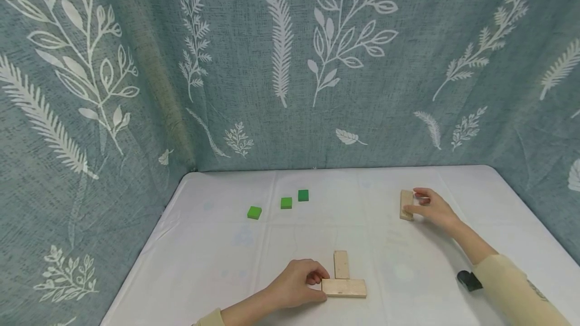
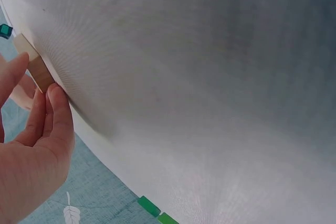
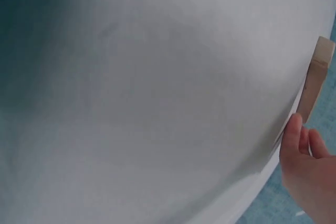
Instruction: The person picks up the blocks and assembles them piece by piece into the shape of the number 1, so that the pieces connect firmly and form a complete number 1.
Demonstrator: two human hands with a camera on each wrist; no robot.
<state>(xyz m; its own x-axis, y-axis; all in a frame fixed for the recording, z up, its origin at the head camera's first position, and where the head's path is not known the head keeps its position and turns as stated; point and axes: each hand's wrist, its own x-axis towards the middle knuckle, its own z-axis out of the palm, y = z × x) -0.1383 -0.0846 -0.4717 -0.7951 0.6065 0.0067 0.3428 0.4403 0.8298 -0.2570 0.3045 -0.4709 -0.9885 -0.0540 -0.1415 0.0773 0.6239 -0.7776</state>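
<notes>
My left hand (image 1: 296, 283) pinches the left end of a flat wooden block (image 1: 346, 288) that lies crosswise near the front of the table. In the left wrist view, the thumb and fingers sit on opposite sides of that block (image 2: 39, 69). A second wooden block (image 1: 341, 264) points away from it, its near end meeting the long side. Farther off to the right, my right hand (image 1: 432, 210) holds another wooden block (image 1: 406, 200), thumb over its near part. The right wrist view has the fingertips at the lower end of this block (image 3: 316, 85).
Three small green square pieces lie left of centre toward the back: a light one (image 1: 255, 213), another light one (image 1: 286, 202) and a darker one (image 1: 303, 195). A white cloth (image 1: 217, 260) covers the table. Patterned blue-green curtains (image 1: 290, 130) hang behind and at both sides.
</notes>
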